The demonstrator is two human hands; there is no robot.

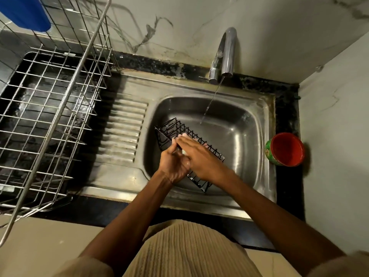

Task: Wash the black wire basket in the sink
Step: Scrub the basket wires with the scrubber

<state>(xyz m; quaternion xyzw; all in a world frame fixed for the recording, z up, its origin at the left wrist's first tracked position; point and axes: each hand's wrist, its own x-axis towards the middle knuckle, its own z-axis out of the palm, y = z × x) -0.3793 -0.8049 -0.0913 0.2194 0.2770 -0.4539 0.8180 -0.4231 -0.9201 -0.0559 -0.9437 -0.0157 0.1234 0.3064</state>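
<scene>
Right now we are in the middle of the wash. The black wire basket (pixel 179 129) lies tilted in the sink (pixel 249 120), toward its left and near walls, with a thin stream from the tap (pixel 227 50) falling into the bowl just beyond it, not onto it. Our left hand (pixel 173 163) grips the basket's near edge, fingers curled round the wire. Our right hand (pixel 201 156) lies flat over the top with fingers straight, pressing something pale that we cannot make out, perhaps soap or a sponge. Bits of white on the wires suggest lather. We judge scrubbing under way; rinsing and moving it to the drying rack (pixel 50 108) at the worktop's left end remain.
</scene>
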